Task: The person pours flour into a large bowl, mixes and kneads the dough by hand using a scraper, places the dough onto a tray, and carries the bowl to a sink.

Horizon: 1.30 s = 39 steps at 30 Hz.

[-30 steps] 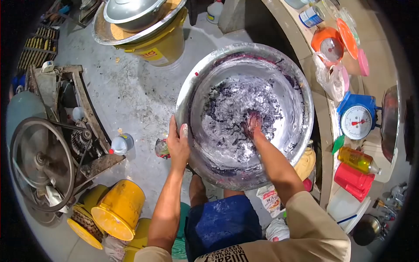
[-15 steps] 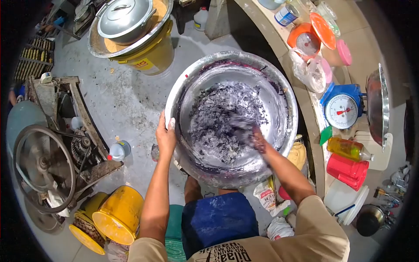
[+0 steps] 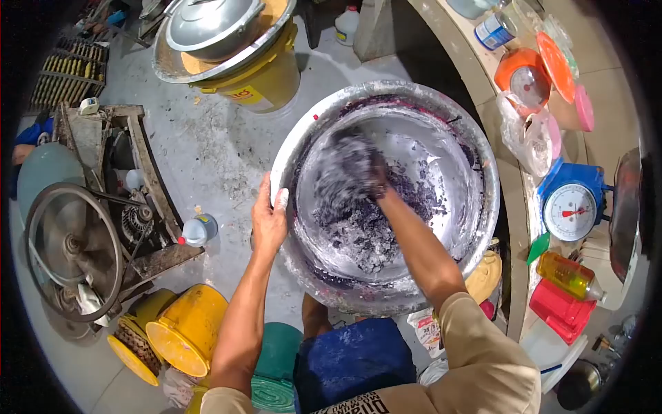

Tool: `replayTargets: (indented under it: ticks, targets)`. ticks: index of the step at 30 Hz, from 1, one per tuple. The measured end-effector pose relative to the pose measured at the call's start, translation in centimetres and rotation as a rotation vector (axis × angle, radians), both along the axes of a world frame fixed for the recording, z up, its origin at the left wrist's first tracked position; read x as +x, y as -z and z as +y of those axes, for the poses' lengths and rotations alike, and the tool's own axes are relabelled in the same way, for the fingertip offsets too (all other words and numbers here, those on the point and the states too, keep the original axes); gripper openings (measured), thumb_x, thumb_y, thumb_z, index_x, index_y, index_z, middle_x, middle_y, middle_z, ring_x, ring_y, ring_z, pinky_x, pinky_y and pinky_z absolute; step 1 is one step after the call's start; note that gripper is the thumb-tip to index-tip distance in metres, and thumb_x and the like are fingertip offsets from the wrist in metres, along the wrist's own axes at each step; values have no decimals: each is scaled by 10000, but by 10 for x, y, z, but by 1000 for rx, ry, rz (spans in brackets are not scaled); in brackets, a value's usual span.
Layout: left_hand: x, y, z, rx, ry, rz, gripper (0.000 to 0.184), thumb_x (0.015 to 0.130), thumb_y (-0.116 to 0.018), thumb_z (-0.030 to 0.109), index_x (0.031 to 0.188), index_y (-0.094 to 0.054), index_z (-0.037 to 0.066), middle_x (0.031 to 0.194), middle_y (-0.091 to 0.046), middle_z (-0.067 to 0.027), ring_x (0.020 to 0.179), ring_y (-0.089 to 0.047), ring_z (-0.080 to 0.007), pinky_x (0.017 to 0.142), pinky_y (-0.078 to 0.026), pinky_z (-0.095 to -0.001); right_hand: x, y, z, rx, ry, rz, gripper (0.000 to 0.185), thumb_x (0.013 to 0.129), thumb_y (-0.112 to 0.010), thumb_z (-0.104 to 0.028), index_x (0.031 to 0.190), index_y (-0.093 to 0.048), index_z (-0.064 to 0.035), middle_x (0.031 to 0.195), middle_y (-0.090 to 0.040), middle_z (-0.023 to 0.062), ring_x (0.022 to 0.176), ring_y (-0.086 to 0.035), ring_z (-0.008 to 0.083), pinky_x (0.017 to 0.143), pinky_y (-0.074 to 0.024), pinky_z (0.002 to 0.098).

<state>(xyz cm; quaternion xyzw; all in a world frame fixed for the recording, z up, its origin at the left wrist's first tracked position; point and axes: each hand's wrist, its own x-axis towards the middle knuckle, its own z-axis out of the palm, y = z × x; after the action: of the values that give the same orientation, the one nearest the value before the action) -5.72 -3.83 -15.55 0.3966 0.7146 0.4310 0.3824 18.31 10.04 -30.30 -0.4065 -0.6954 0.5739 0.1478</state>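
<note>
Gray floor (image 3: 179,159); metal basin (image 3: 400,88) holds dark, powdery crumbs (image 3: 365,241).

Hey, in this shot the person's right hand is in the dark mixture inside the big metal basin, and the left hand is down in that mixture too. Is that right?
Not quite: the left hand is outside, at the edge of the big metal basin, as the head view shows. The right hand is indeed in the dark mixture.
</note>
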Motion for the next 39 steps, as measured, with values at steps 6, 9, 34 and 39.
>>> replayTargets:
  ticks: [6,9,34,39]
  targets:
    - [-2,-9,9,-58,19,152,509,1019,-630,191,1474,-511,-3,1365,-649,-236,1246,-650,-288,1042,-482,-369,-21,-42,-105,373,-561,-151,451,1018,-508,-301,1402,-576,-73,1334,-634,193,1227,-619,332,1100,-462,454]
    - [-9,6,8,-8,54,234,509,1012,-636,192,1469,-520,2,1357,-651,-241,1231,-663,-298,1028,-495,-377,49,-61,-167,397,-751,-246,453,1017,-496,-293,1401,-573,-66,1346,-626,198,1242,-607,335,1105,-454,466]
    - [-25,-52,146,-159,723,484,793,993,-626,366,1581,-249,-10,1359,-564,-342,1253,-568,-492,1030,-480,-517,2,39,-86,-235,81,-526,590,1009,-542,-339,1521,-472,-53,1520,-530,152,1412,-478,339,1178,-366,439]
    - [-33,-58,-35,-150,173,273,653,988,-616,151,1554,-330,-6,1449,-511,-333,1273,-569,-476,1063,-469,-472,37,-203,-46,-61,45,-250,691,933,-705,-390,1525,-489,-106,1531,-519,178,1408,-493,329,1177,-388,411]
